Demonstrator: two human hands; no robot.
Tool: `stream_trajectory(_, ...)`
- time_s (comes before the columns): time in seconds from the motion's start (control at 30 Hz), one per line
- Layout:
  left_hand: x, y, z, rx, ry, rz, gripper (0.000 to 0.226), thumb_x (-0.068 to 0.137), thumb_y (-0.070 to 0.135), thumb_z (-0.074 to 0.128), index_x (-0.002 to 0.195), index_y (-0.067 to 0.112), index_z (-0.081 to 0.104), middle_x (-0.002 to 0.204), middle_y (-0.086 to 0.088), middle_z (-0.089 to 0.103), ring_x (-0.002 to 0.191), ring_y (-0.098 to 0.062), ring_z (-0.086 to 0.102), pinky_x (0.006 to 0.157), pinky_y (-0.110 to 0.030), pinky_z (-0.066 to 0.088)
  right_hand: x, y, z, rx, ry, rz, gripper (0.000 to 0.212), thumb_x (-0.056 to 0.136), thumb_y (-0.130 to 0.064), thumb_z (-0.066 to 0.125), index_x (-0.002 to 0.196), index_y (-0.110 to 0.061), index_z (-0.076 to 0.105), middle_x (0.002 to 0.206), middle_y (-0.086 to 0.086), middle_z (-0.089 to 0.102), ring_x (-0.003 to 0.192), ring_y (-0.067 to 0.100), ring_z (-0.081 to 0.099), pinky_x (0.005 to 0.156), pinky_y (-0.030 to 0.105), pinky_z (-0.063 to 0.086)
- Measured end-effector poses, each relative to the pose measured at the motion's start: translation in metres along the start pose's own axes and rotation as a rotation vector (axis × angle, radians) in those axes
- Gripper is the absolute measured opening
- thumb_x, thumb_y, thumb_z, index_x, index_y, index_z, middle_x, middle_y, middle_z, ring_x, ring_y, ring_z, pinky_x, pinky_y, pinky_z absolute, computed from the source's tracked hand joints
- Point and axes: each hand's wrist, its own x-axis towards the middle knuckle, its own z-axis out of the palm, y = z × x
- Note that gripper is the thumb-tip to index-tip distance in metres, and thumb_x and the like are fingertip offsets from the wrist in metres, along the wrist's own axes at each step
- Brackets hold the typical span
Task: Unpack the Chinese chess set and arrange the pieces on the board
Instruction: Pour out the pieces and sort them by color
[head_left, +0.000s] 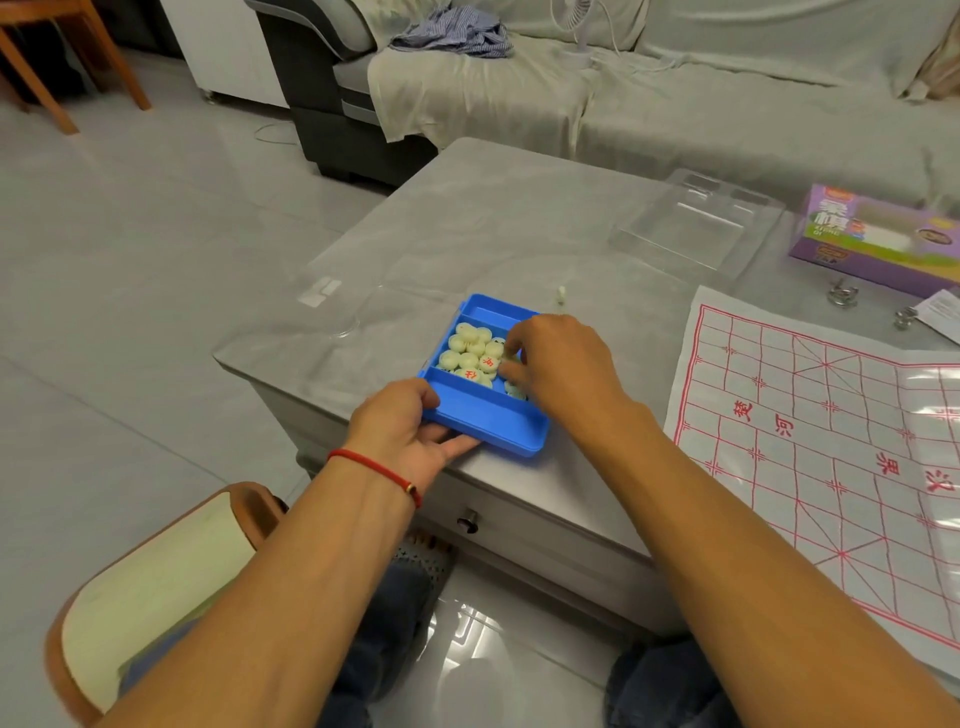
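The left hand grips the near corner of the blue tray on the counter; the right hand curls into the middle compartment, pinching among the pale pieces; best lift one cleanly, tray steadied, then carry it right to the board; beyond lies a clear lid.
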Motion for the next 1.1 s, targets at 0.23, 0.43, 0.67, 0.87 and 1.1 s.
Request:
stream_trajectory(0.23,-0.004,0.003,0.001,-0.02,-0.006,-0.01,0.044,0.087,-0.01,0.036,0.126,0.004,0.051,0.11,-0.022,0.063,0.093,-0.039,0.066,0.07,-0.057,0.055,0.001,0.005,-0.005,0.022,-0.015,0.023,0.022,0.085,-0.03,0.072,0.098,-0.012,0.072,0.094,0.005,0.065,0.083,0.028,0.062,0.07,0.04,0.052)
stream_trajectory(0.43,-0.003,0.01,0.0,-0.065,0.01,-0.016,0.044,0.086,-0.01,0.036,0.124,0.004,0.051,0.109,-0.023,0.063,0.094,-0.04,0.065,0.07,-0.059,0.054,0.009,-0.003,-0.013,0.008,0.002,-0.018,0.017,0.087,-0.031,0.066,0.092,-0.016,0.072,0.089,0.003,0.067,0.083,0.026,0.063,0.069,0.036,0.048)
stream_trajectory(0.67,0.02,0.038,0.0,-0.169,0.021,-0.001,0.041,0.087,-0.009,0.036,0.122,0.004,0.054,0.108,-0.021,0.064,0.094,-0.041,0.065,0.068,-0.061,0.054,0.138,0.065,0.005,-0.009,-0.051,0.131,0.052,0.096,-0.017,0.049,0.147,-0.021,0.042,0.149,0.012,0.041,0.131,0.035,0.044,0.102,0.046,0.041)
stream_trajectory(0.87,0.034,0.044,0.012,-0.202,0.002,-0.028,0.037,0.089,-0.007,0.04,0.119,0.005,0.055,0.108,-0.021,0.065,0.093,-0.039,0.067,0.063,-0.054,0.057,0.191,0.085,0.032,-0.005,-0.092,0.05,0.026,0.091,-0.013,0.054,0.111,-0.003,0.067,0.114,0.019,0.066,0.104,0.039,0.059,0.086,0.043,0.051)
stream_trajectory(1.1,0.033,0.038,0.012,-0.197,-0.022,-0.034,0.041,0.088,-0.008,0.038,0.123,0.005,0.053,0.112,-0.021,0.063,0.095,-0.04,0.065,0.063,-0.055,0.056,0.112,0.09,0.011,0.183,0.014,0.049,0.009,0.083,-0.006,0.066,0.086,-0.009,0.074,0.085,0.005,0.072,0.08,0.022,0.063,0.075,0.032,0.051)
